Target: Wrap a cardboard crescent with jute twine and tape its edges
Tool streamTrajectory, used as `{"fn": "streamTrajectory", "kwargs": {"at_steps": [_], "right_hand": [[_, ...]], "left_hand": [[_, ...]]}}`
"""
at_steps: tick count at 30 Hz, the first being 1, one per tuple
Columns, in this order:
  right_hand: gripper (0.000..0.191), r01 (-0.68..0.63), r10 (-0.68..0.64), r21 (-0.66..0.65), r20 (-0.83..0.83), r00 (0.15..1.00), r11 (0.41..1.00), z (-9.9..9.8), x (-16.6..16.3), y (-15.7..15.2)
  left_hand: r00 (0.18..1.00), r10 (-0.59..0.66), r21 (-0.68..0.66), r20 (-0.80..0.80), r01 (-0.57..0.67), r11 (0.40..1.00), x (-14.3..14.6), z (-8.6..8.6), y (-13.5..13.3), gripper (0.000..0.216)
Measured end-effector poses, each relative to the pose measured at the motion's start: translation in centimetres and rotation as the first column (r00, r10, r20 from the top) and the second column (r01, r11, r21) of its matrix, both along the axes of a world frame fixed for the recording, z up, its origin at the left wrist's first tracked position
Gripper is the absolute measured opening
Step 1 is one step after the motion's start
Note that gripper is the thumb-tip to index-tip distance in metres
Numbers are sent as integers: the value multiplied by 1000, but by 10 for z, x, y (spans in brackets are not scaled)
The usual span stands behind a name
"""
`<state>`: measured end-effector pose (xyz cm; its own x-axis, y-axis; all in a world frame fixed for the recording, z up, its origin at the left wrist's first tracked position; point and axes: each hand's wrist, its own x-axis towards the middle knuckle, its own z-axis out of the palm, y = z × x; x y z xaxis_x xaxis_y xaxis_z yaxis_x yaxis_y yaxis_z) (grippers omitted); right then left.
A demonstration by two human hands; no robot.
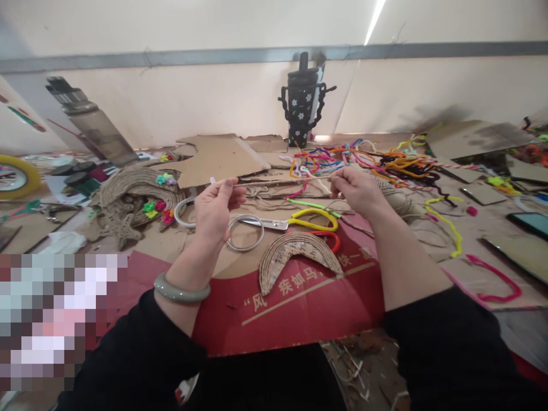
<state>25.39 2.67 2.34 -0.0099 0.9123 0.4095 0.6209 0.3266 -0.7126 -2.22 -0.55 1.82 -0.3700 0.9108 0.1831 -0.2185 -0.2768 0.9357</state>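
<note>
2 hands (216, 208), 1 held cord (314, 179) – 2 btls (299, 105), 1 brclt (182, 290)

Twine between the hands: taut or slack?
Looks taut: the twine runs nearly straight from left hand to right hand, without visible sag.

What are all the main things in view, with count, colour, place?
Twine: 1 strand, tan, centre
Crescent: 1, brown, centre front
Board: 1, red, under crescent
Scissors: 1, yellow and red handles, centre
Rings: 2, whitish, centre left
Tumbler: 1, black, centre back
Bottle: 1, greyish, back left
Tape roll: 1, yellow, far left
Pipe cleaners: many, multicoloured, back right
Cardboard pieces: several, brown, back
Bangle: 1, greenish, centre left
Left hand: 1, bare, holding twine
Right hand: 1, bare, holding twine
</note>
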Motion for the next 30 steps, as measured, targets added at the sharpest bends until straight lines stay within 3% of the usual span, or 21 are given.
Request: {"fn": "streamTrajectory", "kwargs": {"at_steps": [4,9,15,20,23,27,30], "right_hand": [[31,-130,99,-123,-233,968,984,0,-1,2],[39,-175,126,-101,-372,920,979,0,1,3],[39,-158,122,-107,-285,951,982,-6,10,9],[40,119,-133,-72,-240,962,990,-20,29,23],[40,218,-217,40,-28,976,975,-25,32,26],[20,140,-155,208,58,986,968,-21,8,15],[24,-99,84,159,99,992,982,-13,-30,-6]], "left_hand": [[1000,24,13,-4,-24,1000,0,1,0,37],[998,57,28,-13,-56,998,-1,2,1,39],[996,39,20,-83,-37,999,-1,0,1,39],[997,46,23,-54,-45,999,2,-1,0,38],[999,-11,17,-43,12,1000,4,0,-2,38],[999,-38,12,-37,39,999,8,0,-5,39],[993,-108,7,-52,109,994,13,0,-11,40]]}}
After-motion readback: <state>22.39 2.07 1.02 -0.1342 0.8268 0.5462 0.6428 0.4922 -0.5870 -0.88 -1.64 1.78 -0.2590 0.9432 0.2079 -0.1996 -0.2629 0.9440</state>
